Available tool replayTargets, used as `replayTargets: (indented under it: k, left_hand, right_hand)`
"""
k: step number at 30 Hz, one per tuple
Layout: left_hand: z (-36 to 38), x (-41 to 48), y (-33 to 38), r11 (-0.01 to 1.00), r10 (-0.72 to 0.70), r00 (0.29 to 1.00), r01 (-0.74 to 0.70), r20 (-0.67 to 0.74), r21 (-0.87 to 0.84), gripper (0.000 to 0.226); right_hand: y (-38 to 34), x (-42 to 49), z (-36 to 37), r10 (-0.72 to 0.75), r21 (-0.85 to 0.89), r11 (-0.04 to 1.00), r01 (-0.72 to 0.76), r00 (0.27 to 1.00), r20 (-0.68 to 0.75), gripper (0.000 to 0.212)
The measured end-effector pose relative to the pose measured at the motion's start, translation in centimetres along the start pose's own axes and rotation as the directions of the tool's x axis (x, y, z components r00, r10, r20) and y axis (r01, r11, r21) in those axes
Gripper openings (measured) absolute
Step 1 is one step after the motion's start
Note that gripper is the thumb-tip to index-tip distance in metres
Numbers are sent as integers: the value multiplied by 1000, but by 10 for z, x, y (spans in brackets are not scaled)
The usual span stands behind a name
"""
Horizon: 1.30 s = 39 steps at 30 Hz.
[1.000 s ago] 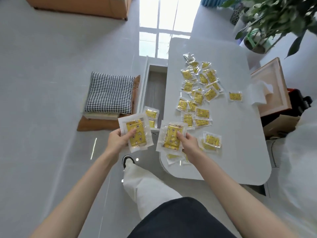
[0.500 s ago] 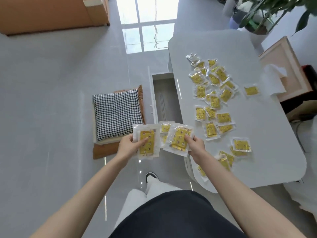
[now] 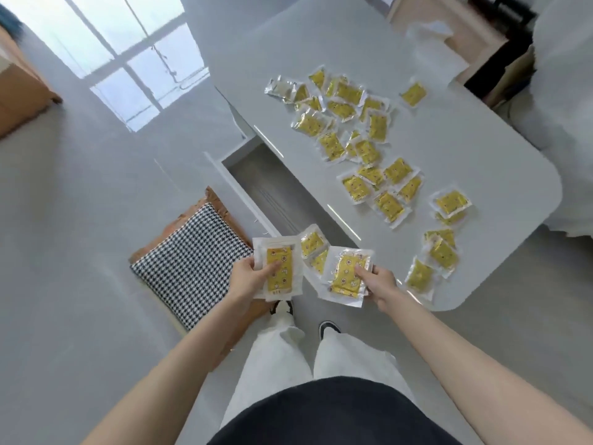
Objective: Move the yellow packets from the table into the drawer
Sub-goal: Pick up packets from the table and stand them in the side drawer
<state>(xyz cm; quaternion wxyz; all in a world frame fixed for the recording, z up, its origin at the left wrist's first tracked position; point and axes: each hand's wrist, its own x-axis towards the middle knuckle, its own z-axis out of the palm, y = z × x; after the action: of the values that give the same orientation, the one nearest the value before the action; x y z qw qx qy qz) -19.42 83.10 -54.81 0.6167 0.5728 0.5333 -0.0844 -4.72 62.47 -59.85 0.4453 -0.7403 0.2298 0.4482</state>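
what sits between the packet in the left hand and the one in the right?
Head view: two smaller yellow packets, apparently lower down in the open drawer. The left packet is gripped by the left hand, the right packet by the right hand.

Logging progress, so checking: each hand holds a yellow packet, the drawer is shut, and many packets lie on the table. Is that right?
Not quite. The head view shows the drawer pulled open beside the table, not shut. The rest stands: the left hand and the right hand each hold a yellow packet, and many packets lie on the table.
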Motion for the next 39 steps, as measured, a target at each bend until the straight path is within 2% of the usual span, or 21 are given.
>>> replayTargets:
  k: [4,8,14,20,24,27,30,33,34,36,39]
  left_hand:
    - [-4,42,14,993,-4,998,-4,67,120,8]
    - [3,94,12,972,-30,993,2,117,235,15]
    - [32,176,-1,961,-20,985,-28,169,275,20]
    - [53,250,-29,949,10,980,-72,199,306,11]
    - [60,289,-47,924,56,974,-133,218,357,11]
    - [65,307,-54,897,92,967,-184,237,403,20]
    - [73,319,-59,895,97,963,-195,252,401,18]
    - [81,322,-61,891,132,957,-228,257,392,13]
    - [83,322,-61,893,136,957,-230,255,387,15]
    - [85,321,-61,895,133,957,-227,256,383,19]
    - [86,319,-61,889,140,955,-237,260,391,26]
  right_hand:
    - [16,16,18,93,86,993,-86,992,-82,16]
    - [32,47,35,182,150,975,-165,977,-109,5]
    - [49,122,63,217,166,967,-194,967,-133,18]
    - [65,213,94,110,-3,993,-114,968,-227,41]
    - [79,257,105,10,-226,971,-79,956,-292,37]
    - [90,276,111,-67,-367,928,-57,946,-317,33]
    - [97,283,117,-74,-355,934,-44,947,-313,21]
    - [100,286,120,-5,-224,972,-72,944,-329,22]
    - [100,286,122,15,-207,974,-88,943,-333,25]
    - [100,287,126,-33,-324,942,-87,937,-348,34]
    - [100,288,128,-263,-614,789,31,920,-292,75]
